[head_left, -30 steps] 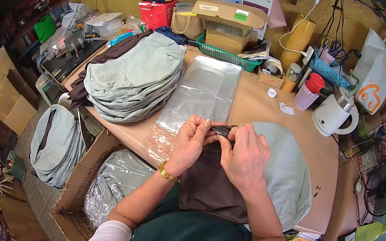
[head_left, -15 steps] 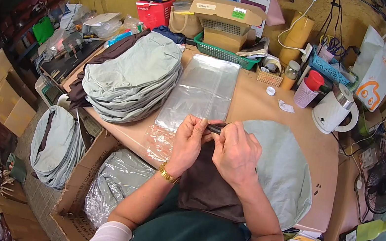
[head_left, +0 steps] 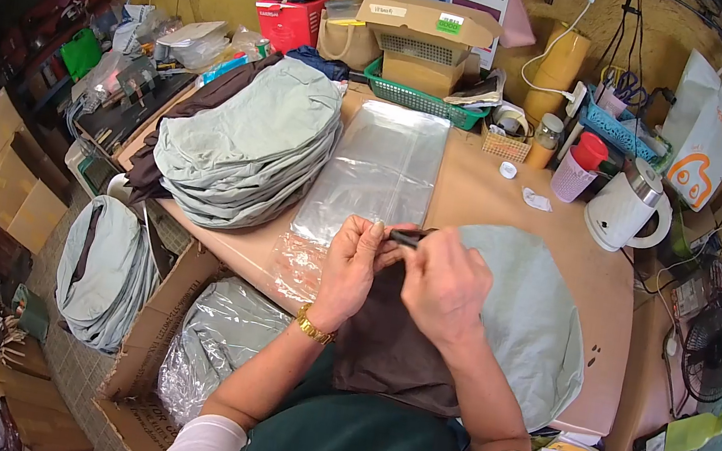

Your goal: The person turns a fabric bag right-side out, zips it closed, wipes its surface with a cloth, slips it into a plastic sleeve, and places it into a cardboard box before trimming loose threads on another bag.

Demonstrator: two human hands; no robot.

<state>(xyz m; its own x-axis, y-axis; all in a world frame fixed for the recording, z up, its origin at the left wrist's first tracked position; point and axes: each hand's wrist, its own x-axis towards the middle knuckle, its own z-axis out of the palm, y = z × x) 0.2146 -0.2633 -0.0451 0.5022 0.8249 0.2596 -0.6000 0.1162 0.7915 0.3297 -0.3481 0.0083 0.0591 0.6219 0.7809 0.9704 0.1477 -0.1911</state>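
Observation:
My left hand (head_left: pixel 353 257) is closed, pinching the upper edge of a dark brown cloth (head_left: pixel 393 352) that hangs down over my lap. Close beside it, my right hand (head_left: pixel 446 280) is curled shut, with its back towards me. A narrow dark piece (head_left: pixel 406 236) shows between the two hands; whether it is a gathered bit of the cloth or a small tool I cannot tell. Under my right forearm lies a pale grey-green cloth piece (head_left: pixel 525 315) with a rounded edge. Beyond my left hand, clear plastic bags (head_left: pixel 387 159) lie flat on the table.
A tall pile of pale grey-green cloth (head_left: pixel 243 143) stands at the table's left. An open carton (head_left: pixel 155 325) with a plastic-wrapped bundle (head_left: pixel 216 349) is below it. A white kettle (head_left: pixel 622 209), a pink cup (head_left: pixel 570 177) and a green basket (head_left: pixel 426 102) line the back; a fan (head_left: pixel 717 344) is right.
My right hand has turned slightly and shifted a little, showing more of the dark piece between the hands. My left hand stays almost in place.

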